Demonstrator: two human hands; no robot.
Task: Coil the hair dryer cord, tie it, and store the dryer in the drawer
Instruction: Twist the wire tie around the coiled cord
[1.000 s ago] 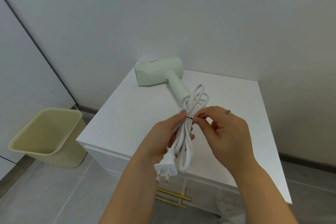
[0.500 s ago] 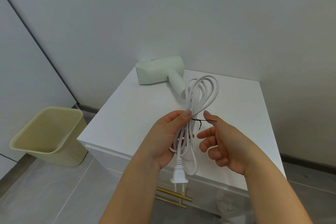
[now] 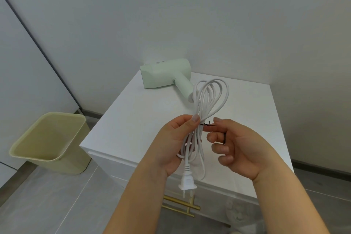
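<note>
Head view: left hand (image 3: pixel 171 143) grips the coiled white cord (image 3: pixel 206 104) around its middle, fingers wrapped on the bundle, thumb pressed against the strands near the top of the grip. A thin black tie (image 3: pixel 207 124) is twisted around the bundle just beside that thumb, its loose end sticking out to the right. Right hand (image 3: pixel 239 148) sits just right of the cord, thumb tip touching or nearly touching the tie's end, the other fingers curled loosely and apart, not clamped on anything clear; real pinch on the tie cannot be told. Cord loops fan out above the hands; the plug (image 3: pixel 187 183) hangs down below the left hand, prongs pointing down. The pale green hair dryer (image 3: pixel 167 76) lies on its side at the far edge of the white cabinet (image 3: pixel 136 119), handle pointing toward the hands, cord running from the handle end. Gold drawer handle (image 3: pixel 180 204) shows below the plug on the cabinet front; drawer looks closed. Yellowish bin (image 3: pixel 51 142) stands on the floor left of the cabinet.
</note>
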